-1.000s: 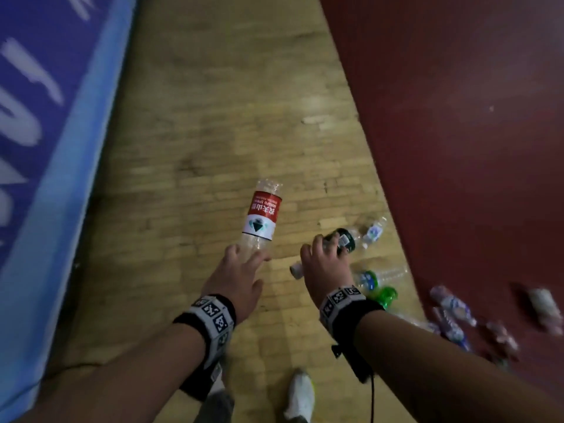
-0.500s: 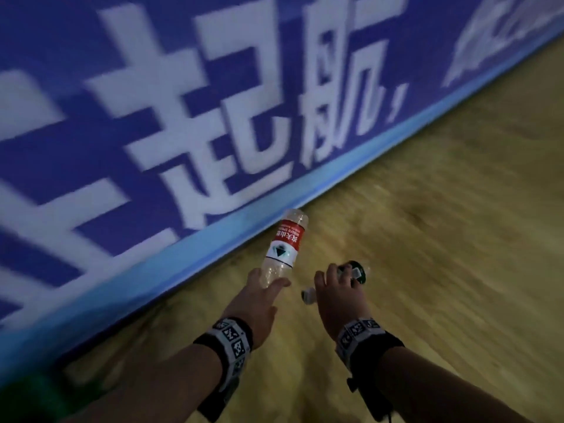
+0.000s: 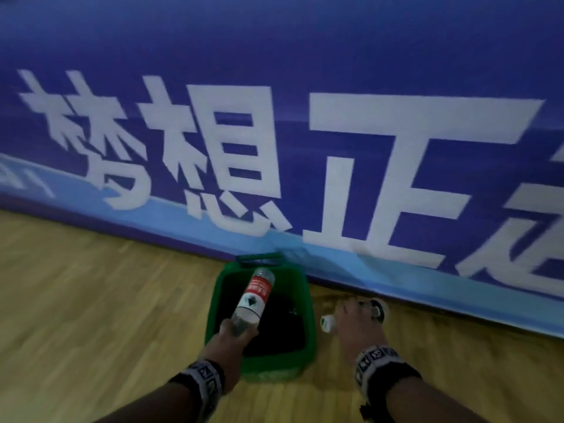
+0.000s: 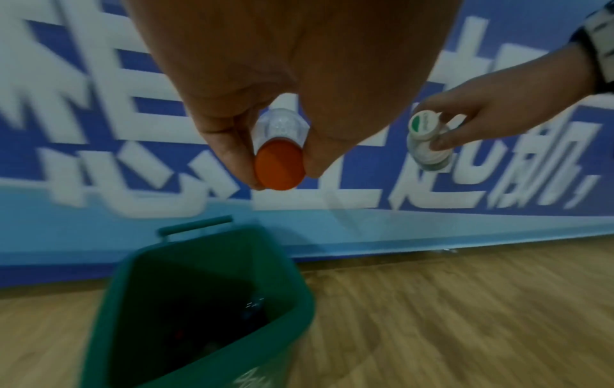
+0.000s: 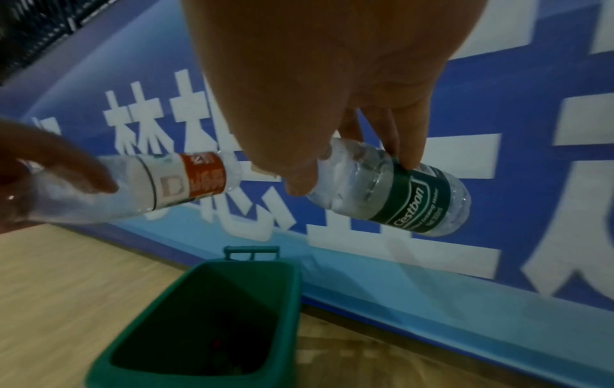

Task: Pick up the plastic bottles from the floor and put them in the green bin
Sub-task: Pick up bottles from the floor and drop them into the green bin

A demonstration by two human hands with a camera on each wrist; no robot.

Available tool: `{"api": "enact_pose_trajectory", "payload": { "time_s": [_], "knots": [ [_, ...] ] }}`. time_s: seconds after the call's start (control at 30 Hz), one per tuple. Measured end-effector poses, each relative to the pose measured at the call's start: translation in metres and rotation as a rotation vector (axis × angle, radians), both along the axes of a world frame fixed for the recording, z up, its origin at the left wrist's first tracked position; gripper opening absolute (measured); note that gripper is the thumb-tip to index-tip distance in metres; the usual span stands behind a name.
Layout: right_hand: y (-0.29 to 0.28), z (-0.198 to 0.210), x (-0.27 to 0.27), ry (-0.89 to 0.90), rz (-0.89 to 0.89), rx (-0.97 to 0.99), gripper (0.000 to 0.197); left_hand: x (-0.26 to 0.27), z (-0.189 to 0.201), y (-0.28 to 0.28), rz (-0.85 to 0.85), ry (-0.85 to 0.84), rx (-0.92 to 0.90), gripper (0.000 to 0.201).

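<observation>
My left hand (image 3: 236, 332) grips a clear bottle with a red and white label (image 3: 254, 294) by its neck, just under the red cap (image 4: 280, 165). The bottle hangs over the open green bin (image 3: 309, 328), which stands on the wooden floor against the banner wall. My right hand (image 3: 355, 315) holds a clear bottle with a dark green label (image 5: 403, 203) and a white cap (image 3: 327, 323), just to the right of the bin and beside its rim. The bin's inside (image 5: 199, 328) is dark; a few bottles show dimly at the bottom.
A blue banner with large white characters (image 3: 335, 148) runs along the wall right behind the bin. Wooden floor (image 3: 91, 315) spreads to the left and in front. The bin has a handle (image 3: 259, 257) on its far side.
The view has swung from the floor and bottle pile to the banner wall, and the green bin has come into sight. Both hands still hold their bottles, now at the bin.
</observation>
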State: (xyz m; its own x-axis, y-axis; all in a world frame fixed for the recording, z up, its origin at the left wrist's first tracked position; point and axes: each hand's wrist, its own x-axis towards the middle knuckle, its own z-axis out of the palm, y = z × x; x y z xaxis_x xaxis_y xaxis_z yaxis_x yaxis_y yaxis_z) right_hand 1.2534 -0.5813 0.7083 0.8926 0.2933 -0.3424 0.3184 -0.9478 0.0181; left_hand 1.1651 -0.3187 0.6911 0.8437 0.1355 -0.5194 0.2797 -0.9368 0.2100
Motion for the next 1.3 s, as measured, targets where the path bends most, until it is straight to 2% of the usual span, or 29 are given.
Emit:
{"api": "enact_pose_trajectory", "payload": {
  "time_s": [0.13,0.27,0.53,0.63,0.73,0.83,0.93,1.0,1.17,1.3],
  "knots": [
    [0.058,-0.015,0.013,0.043,0.055,0.012,0.053,0.024,-0.004,0.044,0.045,-0.026,-0.002,0.068],
    [0.09,-0.035,0.035,0.099,0.146,-0.004,0.067,0.056,-0.012,0.06,0.068,0.018,0.019,0.069],
    [0.165,-0.06,0.11,0.153,0.284,0.032,0.063,0.095,-0.01,0.104,0.044,0.078,-0.075,0.067],
    [0.184,-0.057,0.124,0.121,0.256,-0.031,0.071,0.1,-0.007,0.124,0.035,0.068,-0.07,0.066],
    [0.191,-0.049,0.129,0.122,0.173,-0.101,0.078,0.11,-0.002,0.137,-0.018,0.058,-0.093,0.066],
    [0.189,-0.041,0.123,0.104,0.051,-0.126,0.075,0.128,0.003,0.145,-0.16,0.028,-0.117,0.067],
    [0.166,-0.033,0.093,0.101,-0.179,-0.135,0.08,0.146,0.007,0.134,-0.33,-0.03,-0.125,0.067],
    [0.142,-0.024,0.061,0.132,-0.329,-0.137,0.076,0.149,0.009,0.114,-0.45,-0.062,-0.145,0.066],
    [0.056,0.001,-0.047,0.17,-0.677,-0.129,0.065,0.131,0.019,0.021,-0.833,-0.093,-0.196,0.064],
    [-0.019,0.008,-0.16,0.158,-1.001,-0.063,0.07,0.081,0.04,-0.089,-1.167,-0.093,-0.118,0.057]
  ]
}}
